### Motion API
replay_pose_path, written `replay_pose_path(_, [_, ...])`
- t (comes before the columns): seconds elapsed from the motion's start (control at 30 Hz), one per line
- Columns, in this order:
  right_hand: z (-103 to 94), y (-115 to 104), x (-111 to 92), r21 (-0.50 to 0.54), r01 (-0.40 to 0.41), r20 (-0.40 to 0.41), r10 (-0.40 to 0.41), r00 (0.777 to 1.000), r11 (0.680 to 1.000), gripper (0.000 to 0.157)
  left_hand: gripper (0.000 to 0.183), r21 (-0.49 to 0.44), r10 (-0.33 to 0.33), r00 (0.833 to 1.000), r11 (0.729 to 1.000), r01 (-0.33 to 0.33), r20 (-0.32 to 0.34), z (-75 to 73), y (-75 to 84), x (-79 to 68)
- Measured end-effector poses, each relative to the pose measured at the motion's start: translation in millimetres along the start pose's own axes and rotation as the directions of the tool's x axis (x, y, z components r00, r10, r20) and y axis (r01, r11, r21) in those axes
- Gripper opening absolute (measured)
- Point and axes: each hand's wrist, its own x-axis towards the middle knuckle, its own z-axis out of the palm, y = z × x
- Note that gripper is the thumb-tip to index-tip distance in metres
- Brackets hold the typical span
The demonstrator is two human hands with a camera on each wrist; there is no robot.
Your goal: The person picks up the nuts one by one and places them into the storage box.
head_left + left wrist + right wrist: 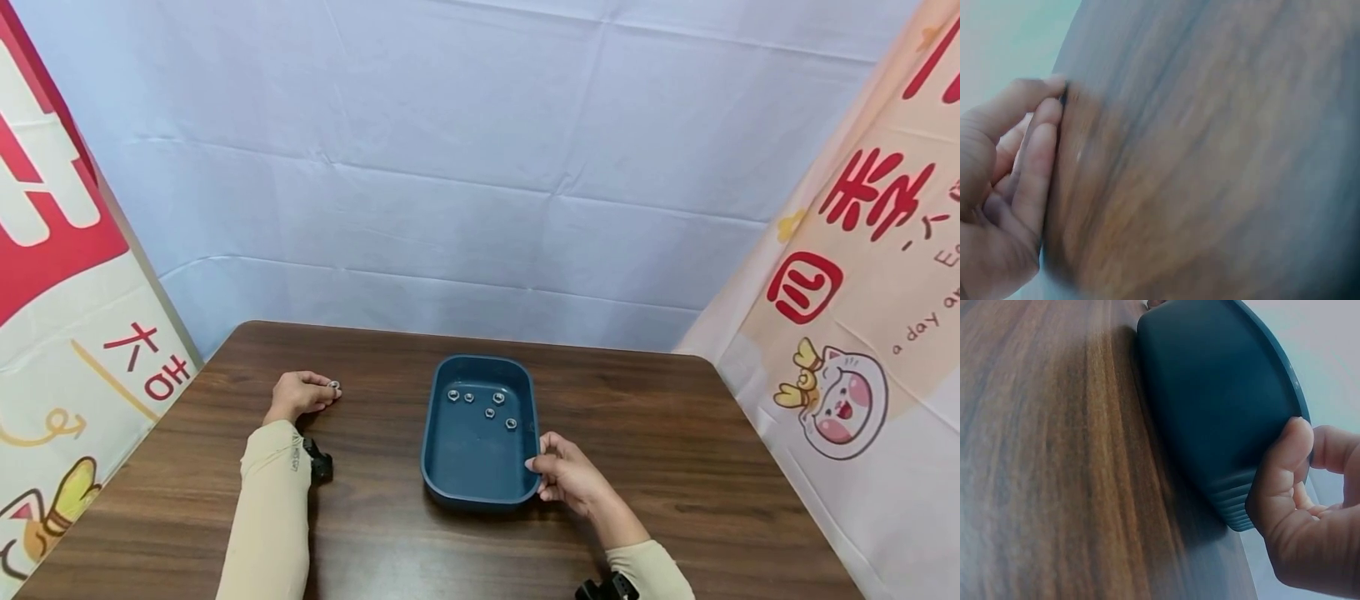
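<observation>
A blue plastic tray (468,467) stands on the table, with several metal nuts (490,413) lying loose toward its far end. My right hand (566,475) grips the tray's right rim, thumb over the edge. Seen from the right wrist, that hand (1313,525) pinches the wall of the tray (1210,394). Off to the left of the tray, my left hand (303,396) pinches a small metal nut (334,385) between thumb and fingers, low over the tabletop. The left wrist view shows the left hand (1010,181) with curled fingers near the wood, the nut not clearly visible there.
The brown wooden table (375,533) has rounded far corners. A pale cloth backdrop (450,208) hangs behind it, and printed banners (825,417) flank both sides. Black wrist cameras (318,462) are strapped to the sleeved arms.
</observation>
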Motion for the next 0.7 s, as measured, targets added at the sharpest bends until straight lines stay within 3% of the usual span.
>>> replay_pose_path(0.23, [1.1, 0.2, 0.6, 0.016, -0.001, 0.007, 0.001, 1.0, 1.0, 0.021, 0.025, -0.075, 0.035, 0.99, 0.997, -0.025, 0.137, -8.5, 1.1, -3.9])
replay_pose_path(0.4, [1.8, 0.2, -0.5, 0.023, -0.01, 0.017, 0.01, 1.0, 1.0, 0.021, 0.024, -0.157, 0.083, 0.973, 0.986, -0.049, 0.217, -12.2, -2.8, -7.2])
replay_pose_path(0.5, [1.7, 0.0, -0.8, 0.02, -0.008, 0.011, 0.008, 1.0, 1.0, 0.021, 0.022, -0.181, 0.133, 0.953, 0.98, -0.084, 0.273, -13.3, -4.1, -8.3])
replay_pose_path(0.7, [-0.7, 0.7, -1.0, 0.01, 0.004, 0.004, -0.004, 1.0, 1.0, 0.02, 0.021, -0.17, 0.138, 0.939, 0.982, -0.087, 0.315, -12.8, -5.7, -8.1])
